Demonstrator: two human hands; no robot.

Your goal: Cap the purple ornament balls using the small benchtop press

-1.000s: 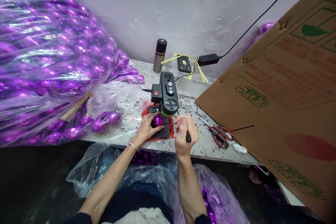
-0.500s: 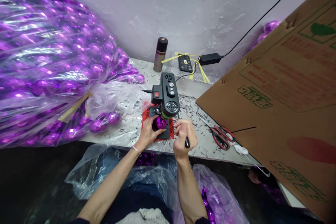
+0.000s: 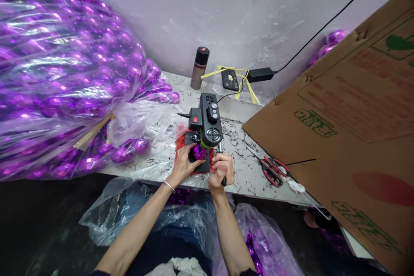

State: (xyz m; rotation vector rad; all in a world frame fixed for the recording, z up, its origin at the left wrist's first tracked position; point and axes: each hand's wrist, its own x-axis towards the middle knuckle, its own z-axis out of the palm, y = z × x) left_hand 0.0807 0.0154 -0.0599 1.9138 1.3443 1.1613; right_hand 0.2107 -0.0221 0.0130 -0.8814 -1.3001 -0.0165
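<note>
My left hand grips a shiny purple ball between thumb and fingers. The ball sits on the dark base of a small black bench drill, right under the front of its head. Whether the bit touches the ball is hidden by the head. On the right side of the machine, my right hand is wrapped round the black-tipped feed lever. A red sheet lies beneath the base.
Large clear bags of purple balls fill the left. A spray can, a phone-like black item and a power adapter stand behind. Red-handled scissors lie by a cardboard box. Black shavings litter the white table.
My right hand has moved left and slightly down with the lever, closer to the drill's base. My left hand keeps the ball in place. The whole view has shifted a little.
</note>
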